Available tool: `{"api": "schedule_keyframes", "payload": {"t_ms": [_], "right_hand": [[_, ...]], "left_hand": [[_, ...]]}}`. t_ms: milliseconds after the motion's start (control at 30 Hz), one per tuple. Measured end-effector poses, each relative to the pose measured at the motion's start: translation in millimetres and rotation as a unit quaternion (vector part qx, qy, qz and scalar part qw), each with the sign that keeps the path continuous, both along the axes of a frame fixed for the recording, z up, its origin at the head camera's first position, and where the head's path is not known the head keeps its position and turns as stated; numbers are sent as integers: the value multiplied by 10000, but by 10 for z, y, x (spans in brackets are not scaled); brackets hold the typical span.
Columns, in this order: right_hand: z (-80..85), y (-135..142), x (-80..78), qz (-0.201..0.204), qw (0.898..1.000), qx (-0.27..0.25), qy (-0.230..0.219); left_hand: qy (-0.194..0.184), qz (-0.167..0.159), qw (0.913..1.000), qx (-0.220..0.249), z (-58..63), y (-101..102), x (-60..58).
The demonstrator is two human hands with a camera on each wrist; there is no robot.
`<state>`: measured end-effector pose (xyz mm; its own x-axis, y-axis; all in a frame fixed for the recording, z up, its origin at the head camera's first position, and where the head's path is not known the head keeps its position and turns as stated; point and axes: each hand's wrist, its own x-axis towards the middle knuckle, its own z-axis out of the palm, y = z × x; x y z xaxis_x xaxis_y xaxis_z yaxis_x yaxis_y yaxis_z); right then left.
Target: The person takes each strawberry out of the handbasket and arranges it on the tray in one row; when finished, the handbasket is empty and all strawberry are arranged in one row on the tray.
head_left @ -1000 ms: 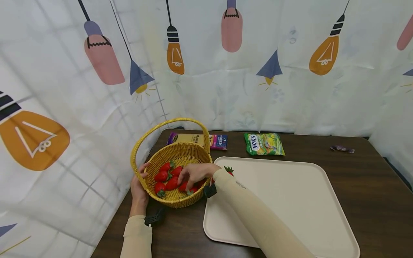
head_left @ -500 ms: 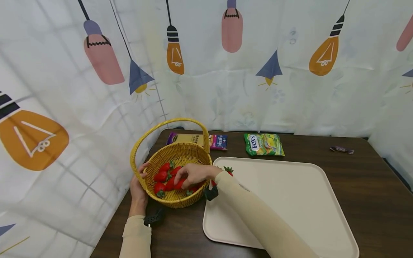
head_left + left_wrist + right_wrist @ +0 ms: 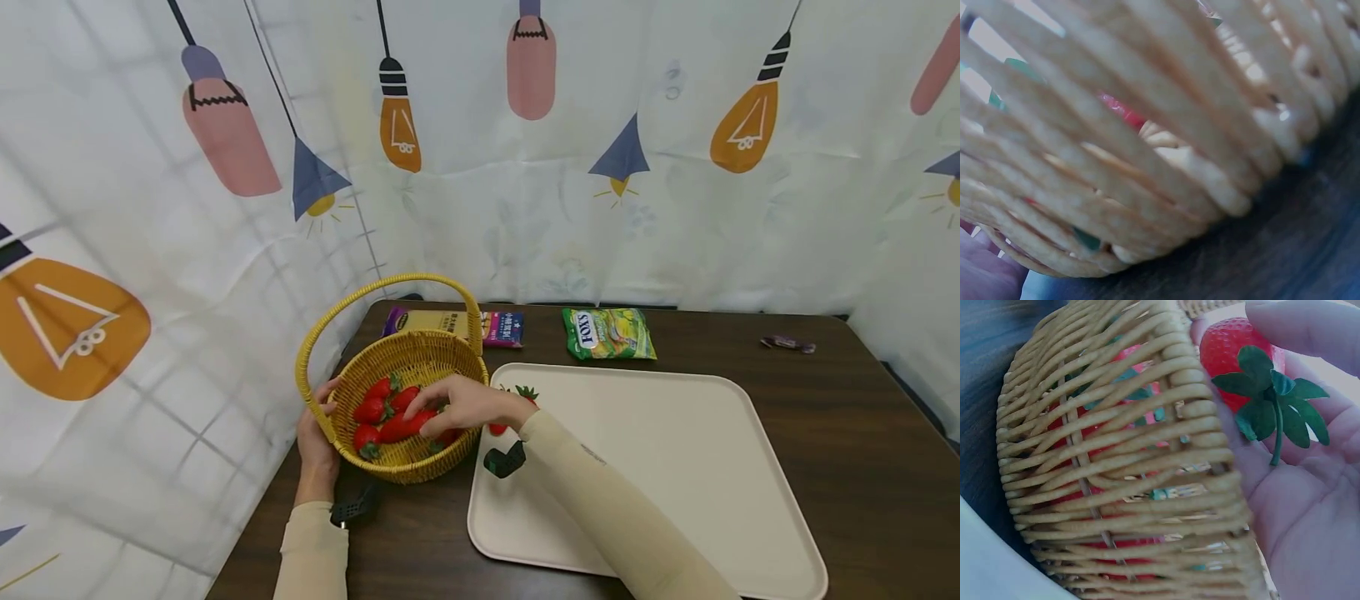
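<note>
A yellow wicker basket (image 3: 420, 354) with a tall handle stands on the left of the table, several red strawberries (image 3: 370, 410) inside it. My left hand (image 3: 317, 446) grips its left side, fingers at the rim by the handle's foot. In the left wrist view the woven wall (image 3: 1147, 162) fills most of the picture. Over the basket's right rim, my right hand (image 3: 472, 404) pinches a strawberry (image 3: 1235, 356) between thumb and fingers. The right wrist view shows its green leaves pointing toward the palm, just beside the rim.
A pale tray (image 3: 645, 467) lies right of the basket, with strawberries (image 3: 498, 429) at its upper left corner, partly behind the right wrist. Behind are a purple-and-gold snack packet (image 3: 502, 329), a green FOX'S candy bag (image 3: 609, 333) and a small wrapped candy (image 3: 787, 343).
My right hand has taken hold of a strawberry in the basket and shifted slightly up and right with it. The left hand keeps its grip on the basket. The head view has turned slightly.
</note>
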<state>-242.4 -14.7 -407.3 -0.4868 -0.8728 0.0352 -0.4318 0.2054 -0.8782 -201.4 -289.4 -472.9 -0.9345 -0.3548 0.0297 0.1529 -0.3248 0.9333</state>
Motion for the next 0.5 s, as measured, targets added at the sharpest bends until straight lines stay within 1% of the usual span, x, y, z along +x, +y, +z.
{"api": "schedule_keyframes", "payload": {"t_ms": [233, 500], "right_hand": [[7, 155, 54, -439, 9989, -48, -152], [-42, 324, 112, -986, 9945, -342, -39]], "left_hand": [[44, -28, 10000, 78, -9, -16, -8], [73, -69, 9999, 121, -14, -11, -16]]}}
